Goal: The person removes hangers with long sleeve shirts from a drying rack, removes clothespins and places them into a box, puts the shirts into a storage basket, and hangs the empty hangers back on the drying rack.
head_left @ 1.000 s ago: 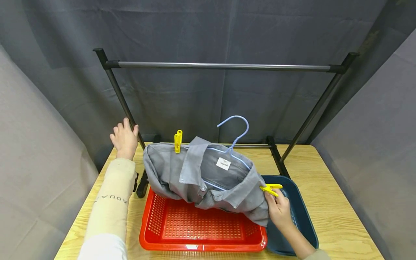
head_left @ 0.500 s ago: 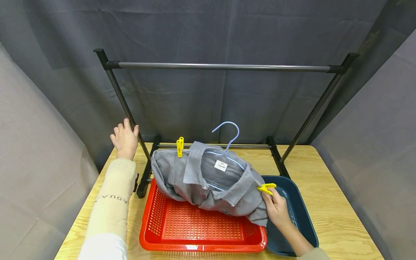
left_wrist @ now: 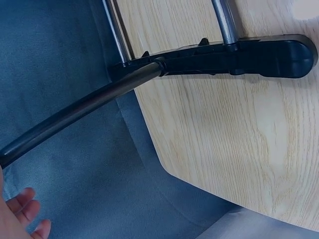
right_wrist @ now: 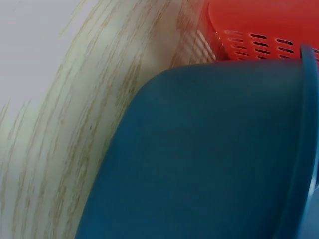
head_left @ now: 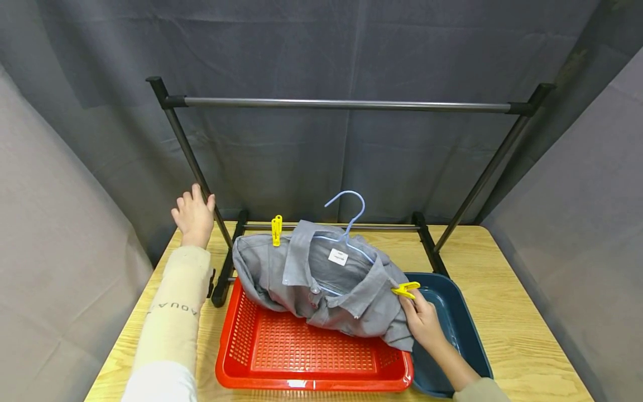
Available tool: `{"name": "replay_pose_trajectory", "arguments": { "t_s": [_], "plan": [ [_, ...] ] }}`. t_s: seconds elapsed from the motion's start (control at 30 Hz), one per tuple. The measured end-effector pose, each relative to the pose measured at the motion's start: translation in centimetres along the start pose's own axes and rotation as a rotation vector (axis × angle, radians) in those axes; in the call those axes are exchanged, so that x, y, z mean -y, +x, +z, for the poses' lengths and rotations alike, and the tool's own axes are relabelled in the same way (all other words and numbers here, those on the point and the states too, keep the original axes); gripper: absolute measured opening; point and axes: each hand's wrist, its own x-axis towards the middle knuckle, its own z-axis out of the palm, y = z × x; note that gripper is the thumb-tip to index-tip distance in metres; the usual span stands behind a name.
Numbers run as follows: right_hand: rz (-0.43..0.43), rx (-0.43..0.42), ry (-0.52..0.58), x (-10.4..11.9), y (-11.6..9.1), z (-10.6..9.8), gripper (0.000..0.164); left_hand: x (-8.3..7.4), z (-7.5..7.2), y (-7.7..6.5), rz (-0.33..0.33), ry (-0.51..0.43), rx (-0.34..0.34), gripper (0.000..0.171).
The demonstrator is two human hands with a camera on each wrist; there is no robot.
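A grey collared shirt [head_left: 301, 279] lies gathered on a light blue hanger [head_left: 354, 215], whose hook points up. Two yellow clothespins sit on it: one upright clothespin [head_left: 277, 230] at the left shoulder, another clothespin [head_left: 405, 290] at the right. Just below the right one, my right hand [head_left: 424, 324] grips the shirt's shoulder; its fingertips are partly hidden by cloth. My left hand [head_left: 195, 220] rests against the rack's left post [head_left: 182, 139], the post passing between thumb and index finger. In the left wrist view its fingers [left_wrist: 30, 211] are extended beside the post.
A red perforated basket [head_left: 311, 383] stands under the shirt's front. Beside it on the right is a dark blue tub [head_left: 469, 324]. The rack's metal bar [head_left: 346, 104] spans above the wooden table [head_left: 522, 312]. Grey curtains [head_left: 281, 151] enclose the back and sides.
The shirt and hanger have come down, and the hook has shifted left. My right hand has moved a little left with them. The left hand stays at the post.
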Motion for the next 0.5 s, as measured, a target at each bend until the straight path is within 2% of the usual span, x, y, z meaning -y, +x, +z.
{"name": "replay_pose_trajectory", "arguments": {
  "t_s": [0.33, 0.5],
  "plan": [
    [-0.009, 0.109, -0.05, -0.44, -0.18, 0.26, 0.021, 0.0, -0.04, -0.03, -0.013, -0.013, 0.003, 0.05],
    [-0.024, 0.124, -0.085, -0.44, -0.23, 0.2, 0.009, -0.19, -0.13, -0.03, -0.01, -0.019, 0.011, 0.05]
  ]
}}
